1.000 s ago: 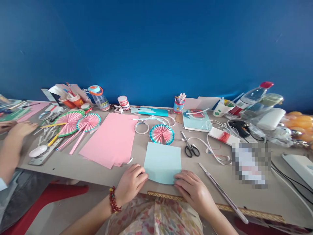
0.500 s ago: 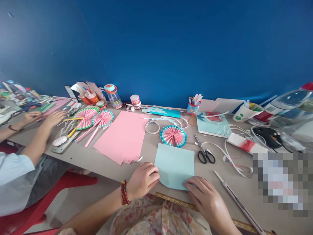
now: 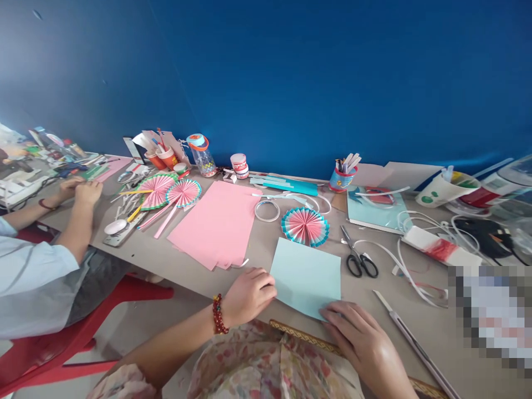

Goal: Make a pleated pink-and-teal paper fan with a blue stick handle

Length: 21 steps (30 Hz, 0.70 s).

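A light blue paper sheet (image 3: 306, 275) lies on the grey table (image 3: 428, 321) near its front edge. My left hand (image 3: 248, 294), with a red bead bracelet on the wrist, pinches the sheet's left near corner with curled fingers. My right hand (image 3: 361, 337) presses its fingertips on the sheet's right near corner. Just beyond the sheet lies a round pink and teal pleated paper rosette (image 3: 305, 226). Black-handled scissors (image 3: 358, 257) rest to the right of the sheet.
A stack of pink paper (image 3: 216, 223) lies to the left. Two pleated paper fans (image 3: 168, 192), cups, a bottle (image 3: 201, 154), a pen cup (image 3: 341, 176) and white strips crowd the back. A metal ruler (image 3: 415, 346) lies at right. Another person's hands (image 3: 78, 190) work at far left, on a red chair (image 3: 87, 327).
The view has swung left, so everything shifted right in frame. Both my hands stay on the blue sheet's near corners. The other person's hands have come further into view.
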Available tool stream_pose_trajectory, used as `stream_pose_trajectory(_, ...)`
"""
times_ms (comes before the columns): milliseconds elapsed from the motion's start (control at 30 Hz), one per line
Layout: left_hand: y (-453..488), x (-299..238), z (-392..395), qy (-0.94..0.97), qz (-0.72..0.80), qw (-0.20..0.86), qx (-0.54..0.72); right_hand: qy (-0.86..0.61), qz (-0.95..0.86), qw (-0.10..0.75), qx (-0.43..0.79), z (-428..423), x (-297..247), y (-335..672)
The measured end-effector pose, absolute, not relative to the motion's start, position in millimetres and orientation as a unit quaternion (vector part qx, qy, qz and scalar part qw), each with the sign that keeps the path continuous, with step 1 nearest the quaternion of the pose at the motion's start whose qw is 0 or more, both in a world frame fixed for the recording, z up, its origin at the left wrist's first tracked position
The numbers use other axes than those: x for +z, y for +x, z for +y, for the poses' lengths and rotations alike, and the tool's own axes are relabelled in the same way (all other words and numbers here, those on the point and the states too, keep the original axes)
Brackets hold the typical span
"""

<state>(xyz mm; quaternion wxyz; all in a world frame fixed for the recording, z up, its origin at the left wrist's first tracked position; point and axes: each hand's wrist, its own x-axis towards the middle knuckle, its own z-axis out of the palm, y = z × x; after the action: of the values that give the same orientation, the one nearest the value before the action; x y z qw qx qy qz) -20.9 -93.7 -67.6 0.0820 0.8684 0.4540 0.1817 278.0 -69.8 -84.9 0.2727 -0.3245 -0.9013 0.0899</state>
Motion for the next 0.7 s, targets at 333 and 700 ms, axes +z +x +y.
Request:
stream_pose_trajectory(333, -27, -74, -104, 0.839, 0.476, 0.142, 0.221, -0.368, -0.885, 0.250, 0.134, -80, -78, 275)
stream_pose_trajectory(700, -21, -70, -106, 0.816, 0.508, 0.145, 0.234, -0.415, -0.848, 0.277, 0.178, -83, -76, 271)
